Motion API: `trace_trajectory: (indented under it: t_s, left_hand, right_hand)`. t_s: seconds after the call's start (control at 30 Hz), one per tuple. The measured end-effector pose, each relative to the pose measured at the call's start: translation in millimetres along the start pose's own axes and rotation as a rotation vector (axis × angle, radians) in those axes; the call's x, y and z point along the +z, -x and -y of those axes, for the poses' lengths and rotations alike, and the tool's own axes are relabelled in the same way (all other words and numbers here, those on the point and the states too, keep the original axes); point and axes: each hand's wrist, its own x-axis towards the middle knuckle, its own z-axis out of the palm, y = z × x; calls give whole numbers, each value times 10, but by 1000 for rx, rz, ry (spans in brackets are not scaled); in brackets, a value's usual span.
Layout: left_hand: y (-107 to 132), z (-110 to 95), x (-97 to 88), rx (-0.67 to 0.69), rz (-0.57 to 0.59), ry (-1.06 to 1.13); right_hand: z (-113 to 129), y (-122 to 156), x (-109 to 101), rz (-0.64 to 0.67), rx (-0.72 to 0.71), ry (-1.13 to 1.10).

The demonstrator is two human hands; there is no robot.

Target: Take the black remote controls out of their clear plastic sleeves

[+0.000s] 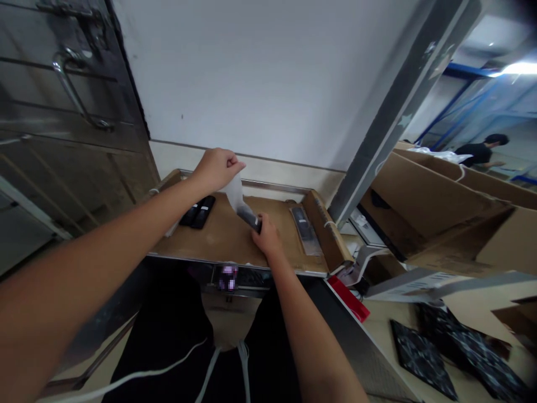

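Observation:
My left hand pinches the upper end of a clear plastic sleeve and holds it up above the work surface. Down in the sleeve's lower part is a slim black bar-shaped item with a small white mark. My right hand is closed around the lower end of that item, its fingers partly hiding it. To the left lie black slim items with white labels, side by side. On the right rests another black item in a clear sleeve, lying flat.
Cardboard covers the tabletop, with a folded cardboard edge along its right side. A large open carton stands to the right. A metal door is at left. Another person is far right.

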Motion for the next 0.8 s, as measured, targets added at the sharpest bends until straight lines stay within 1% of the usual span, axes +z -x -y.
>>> trace_trajectory:
  t_s: [0.07, 0.13, 0.27, 0.33, 0.4, 0.47, 0.6, 0.7, 0.77, 0.8]
  left_hand:
    - [-15, -36, -14, 12, -6, -3]
    - [-31, -35, -79, 1, -55, -14]
    - [-24, 98, -304, -37, -181, -45]
    - [6, 191, -405, -56, -210, -54]
    - [41, 268, -473, -69, -207, -65]
    - [68, 318, -508, -62, -155, -78]
    - [89, 337, -531, 0, 22, -68]
    - [110, 289, -545, 9, 140, -41]
    - [142, 237, -552, 12, 196, -24]
    - [161, 208, -553, 18, 212, -16]
  right_hand:
    - [13, 2, -11, 7, 20, 36]
    - [19, -1, -19, -4, 77, 93]
    - [9, -16, -12, -41, 257, 202]
    - [2, -24, -3, -39, 266, 223]
    - [1, -27, 4, -38, 240, 236]
    - [9, -25, 10, -52, 207, 238]
    - [38, -8, 21, -123, 140, 247]
    - [47, 5, 6, -175, 127, 258]
    - [56, 21, -30, -218, 111, 228]
    - [70, 34, -55, -242, 79, 189]
